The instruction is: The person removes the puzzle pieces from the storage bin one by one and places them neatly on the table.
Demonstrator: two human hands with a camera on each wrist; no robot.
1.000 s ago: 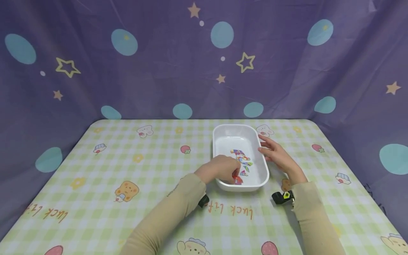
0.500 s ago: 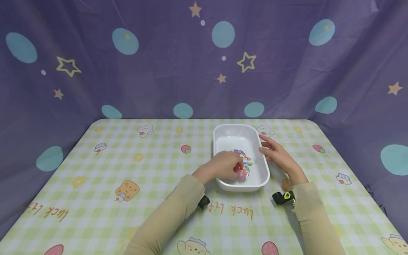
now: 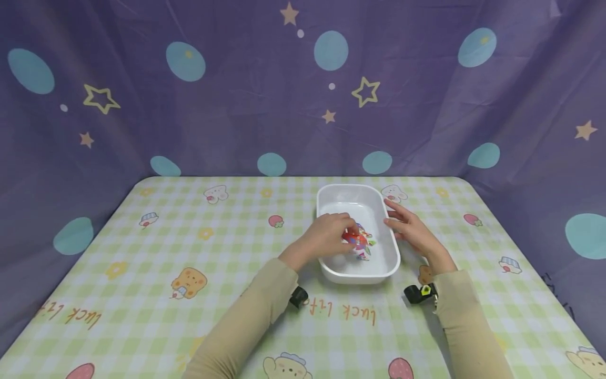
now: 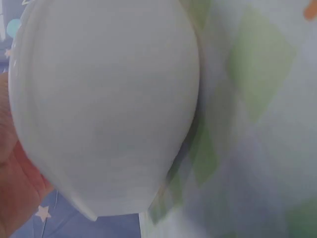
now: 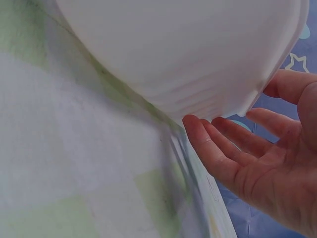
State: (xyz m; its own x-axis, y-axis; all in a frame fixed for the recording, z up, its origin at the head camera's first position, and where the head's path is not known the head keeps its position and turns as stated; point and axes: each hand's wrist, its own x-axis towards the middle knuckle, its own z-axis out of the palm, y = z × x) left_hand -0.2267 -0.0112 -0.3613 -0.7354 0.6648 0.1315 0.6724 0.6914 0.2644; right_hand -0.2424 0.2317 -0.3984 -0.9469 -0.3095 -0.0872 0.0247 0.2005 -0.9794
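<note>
Head view: left hand [image 3: 326, 235] seems to gather, pinching red piece [image 3: 357, 241] inside tray [image 3: 359, 279]; right hand [image 3: 416, 231], fingers extended, steadies tray; next needs firm pinch.

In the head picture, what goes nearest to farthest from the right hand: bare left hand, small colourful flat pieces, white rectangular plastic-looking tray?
1. White tray: right side touches the right hand.
2. Colourful pieces: inside the tray.
3. Left hand: over the tray's left side.

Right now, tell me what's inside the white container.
Small colourful pieces show inside the container; the left hand holds a red one. Whatever lies beneath that hand is hidden.
</note>
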